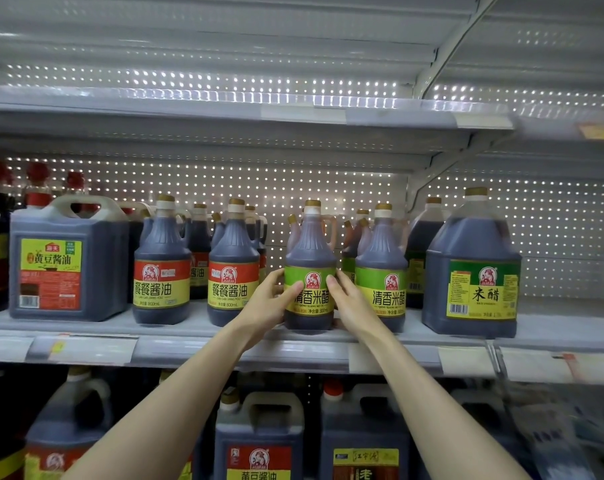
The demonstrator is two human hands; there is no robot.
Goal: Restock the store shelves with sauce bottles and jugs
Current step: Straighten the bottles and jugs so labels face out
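The green-label bottle (310, 251) stands upright at the front edge of the middle shelf (196, 329), long axis 12 to 6 o'clock. The left hand (271, 303) clasps it from 9 o'clock and the right hand (350, 301) from 3 o'clock. Both grips are closed round the label and equally near.

- green-label bottle (310, 268), at centre: smooth translucent plastic with dark liquid showing through, fine ribs on the shoulder, and a glossy label that looks like printed film.
- cap (312, 203) on it: gold-toned with a dull sheen; its material cannot be told.
- square jug (68, 261), toward 9 o'clock: cloudy plastic with a moulded handle and a glossy label.
- round jug (472, 265), toward 3 o'clock: smooth, clear, slightly shiny plastic.
- shelf (196, 329): pale grey painted metal, matt.
- back panel (224, 181), toward 12 o'clock: perforated sheet metal, light glinting at the holes.
- price strip (189, 351), toward 6 o'clock: clear glossy plastic over paper tags.
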